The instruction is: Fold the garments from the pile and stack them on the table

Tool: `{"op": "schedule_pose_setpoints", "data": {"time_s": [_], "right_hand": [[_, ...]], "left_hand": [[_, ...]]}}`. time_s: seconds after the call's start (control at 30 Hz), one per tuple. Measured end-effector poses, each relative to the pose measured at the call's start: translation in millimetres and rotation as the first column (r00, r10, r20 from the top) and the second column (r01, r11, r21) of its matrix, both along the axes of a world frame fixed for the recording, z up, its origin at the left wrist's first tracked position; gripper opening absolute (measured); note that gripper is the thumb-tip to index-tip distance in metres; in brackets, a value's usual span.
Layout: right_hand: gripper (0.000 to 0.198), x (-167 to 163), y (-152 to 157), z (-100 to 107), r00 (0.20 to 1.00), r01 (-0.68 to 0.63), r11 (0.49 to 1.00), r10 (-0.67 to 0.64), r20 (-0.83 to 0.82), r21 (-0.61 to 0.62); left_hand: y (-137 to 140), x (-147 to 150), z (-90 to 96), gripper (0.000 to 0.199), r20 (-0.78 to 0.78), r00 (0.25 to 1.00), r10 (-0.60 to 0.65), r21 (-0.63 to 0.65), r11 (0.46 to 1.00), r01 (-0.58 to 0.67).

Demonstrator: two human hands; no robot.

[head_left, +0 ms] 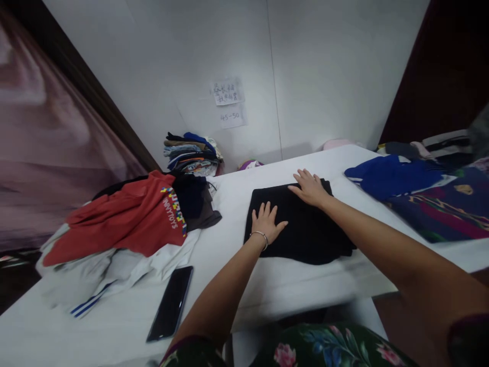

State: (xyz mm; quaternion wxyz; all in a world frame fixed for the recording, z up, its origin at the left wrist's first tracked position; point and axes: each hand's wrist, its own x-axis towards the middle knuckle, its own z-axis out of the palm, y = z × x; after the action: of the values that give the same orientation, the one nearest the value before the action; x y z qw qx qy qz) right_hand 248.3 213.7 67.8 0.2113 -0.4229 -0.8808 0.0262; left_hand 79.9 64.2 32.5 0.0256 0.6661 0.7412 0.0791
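A folded black garment [301, 229] lies flat on the white-covered table [225, 224] in front of me; its exact kind does not show. On its left part rests my left hand [265, 223], palm down with the fingers spread and a bracelet at the wrist. Toward the far right corner my right hand [308, 188] presses flat on the same cloth, fingers apart. Neither hand grips anything.
Left of me is a heap of clothes with a red sweatshirt [130, 219] on top, and a phone [171, 305] near it. A folded stack [193, 155] stands by the wall. To the right lie a blue garment [393, 176] and a patterned cloth [451, 209].
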Motion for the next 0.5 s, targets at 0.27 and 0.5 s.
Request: {"op": "schedule_pose_setpoints", "data": {"time_s": [0.27,0.5], "right_hand": [[0.069,22.4,53.2,-74.3,0.980,0.193,0.945,-0.172,0.098,-0.265],[0.065,22.3,46.2,-75.6,0.981,0.195,0.954,-0.191,0.043,-0.227]], "left_hand": [[-7.9,-0.3,-3.0,0.061,0.230,0.969,-0.091,0.147,0.988,0.057],[-11.0,-3.3,0.2,0.048,0.286,0.956,-0.070,0.149,0.988,0.028]]}}
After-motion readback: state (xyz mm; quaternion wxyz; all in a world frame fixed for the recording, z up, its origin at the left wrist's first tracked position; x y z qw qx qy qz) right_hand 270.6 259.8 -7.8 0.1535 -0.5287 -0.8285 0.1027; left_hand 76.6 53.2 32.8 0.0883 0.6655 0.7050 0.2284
